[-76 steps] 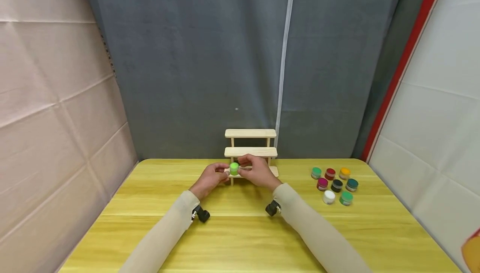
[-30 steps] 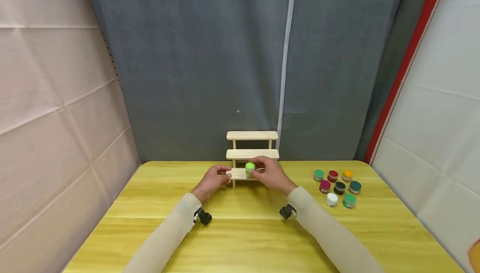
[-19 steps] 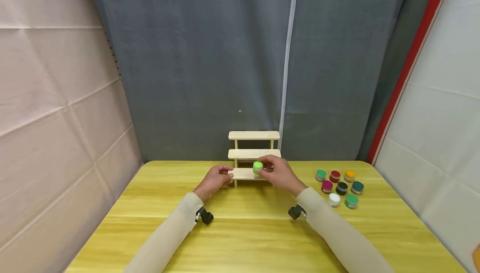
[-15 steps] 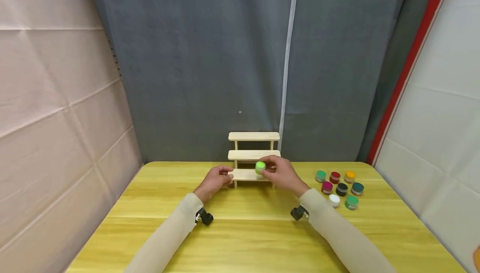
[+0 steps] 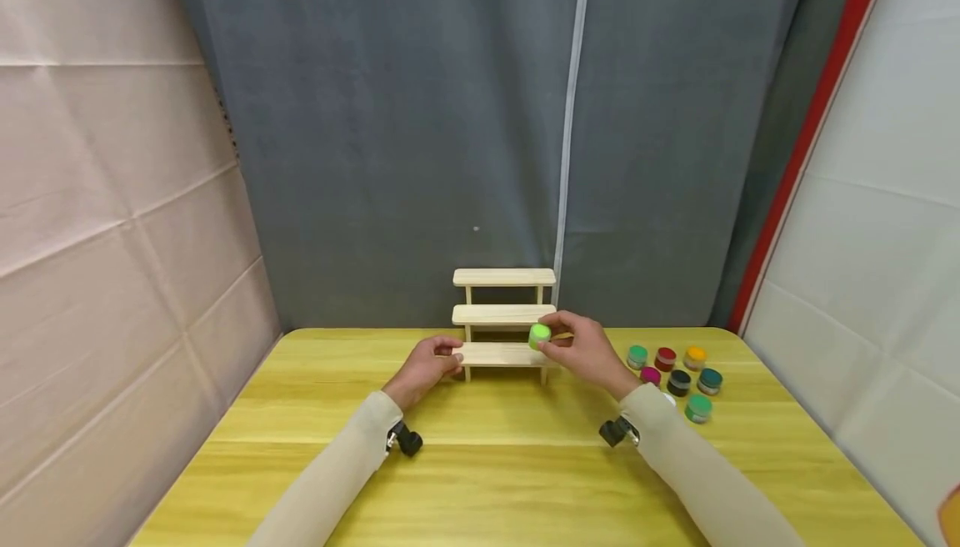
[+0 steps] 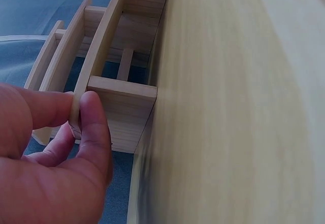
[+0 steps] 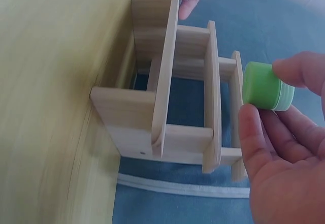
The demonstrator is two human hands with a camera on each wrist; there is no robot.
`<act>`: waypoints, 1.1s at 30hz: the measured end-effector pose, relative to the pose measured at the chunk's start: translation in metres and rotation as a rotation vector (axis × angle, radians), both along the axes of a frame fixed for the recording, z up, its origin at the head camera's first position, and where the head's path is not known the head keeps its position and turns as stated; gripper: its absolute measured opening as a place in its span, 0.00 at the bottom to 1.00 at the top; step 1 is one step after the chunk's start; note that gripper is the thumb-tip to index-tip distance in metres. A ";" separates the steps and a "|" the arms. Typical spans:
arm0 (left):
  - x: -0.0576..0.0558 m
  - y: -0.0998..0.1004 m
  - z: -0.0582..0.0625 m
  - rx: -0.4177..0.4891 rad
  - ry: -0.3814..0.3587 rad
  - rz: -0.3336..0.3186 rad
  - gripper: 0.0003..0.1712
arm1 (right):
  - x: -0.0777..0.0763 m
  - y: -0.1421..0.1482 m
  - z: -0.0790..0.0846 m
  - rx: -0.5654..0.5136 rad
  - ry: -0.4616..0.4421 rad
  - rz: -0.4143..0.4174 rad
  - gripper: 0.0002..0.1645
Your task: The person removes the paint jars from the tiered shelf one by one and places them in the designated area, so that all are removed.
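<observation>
A three-tier wooden display stand (image 5: 504, 313) stands at the table's back edge. My left hand (image 5: 422, 370) pinches the left end of its lowest shelf (image 5: 495, 354); the left wrist view shows thumb and fingers on both faces of that board (image 6: 96, 51). Between thumb and fingertips, my right hand (image 5: 588, 353) grips a small jar with a lime-green lid (image 5: 538, 335). It is raised over the right end of the lowest shelf. Seen from the right wrist, the jar (image 7: 263, 86) is apart from the shelf boards.
Several small jars with coloured lids stand on the table to the right, among them a yellow one (image 5: 695, 357), a black one (image 5: 678, 383) and a green one (image 5: 698, 408). My right forearm partly covers a white one. A grey curtain (image 5: 375, 155) hangs behind the table (image 5: 480, 480).
The lime-green jar has travelled right in my right hand, from the lowest shelf's left end, close to my left fingers, to its right end. My left hand now pinches the shelf end.
</observation>
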State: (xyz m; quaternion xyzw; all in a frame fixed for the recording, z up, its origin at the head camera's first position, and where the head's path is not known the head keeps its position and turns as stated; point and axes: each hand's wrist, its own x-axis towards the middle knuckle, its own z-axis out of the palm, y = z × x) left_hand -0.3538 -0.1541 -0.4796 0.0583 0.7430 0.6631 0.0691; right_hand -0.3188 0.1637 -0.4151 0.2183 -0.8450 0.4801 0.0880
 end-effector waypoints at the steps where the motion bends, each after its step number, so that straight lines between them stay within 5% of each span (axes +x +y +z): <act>1: 0.000 0.000 0.000 0.002 -0.001 -0.001 0.18 | 0.001 0.002 0.000 0.002 -0.006 -0.004 0.21; 21: 0.000 0.000 0.006 -0.006 0.000 0.001 0.18 | 0.014 0.048 -0.001 0.052 0.011 -0.076 0.25; 33: 0.000 0.000 0.004 0.004 -0.009 -0.007 0.18 | 0.023 0.081 -0.015 0.070 -0.020 -0.082 0.27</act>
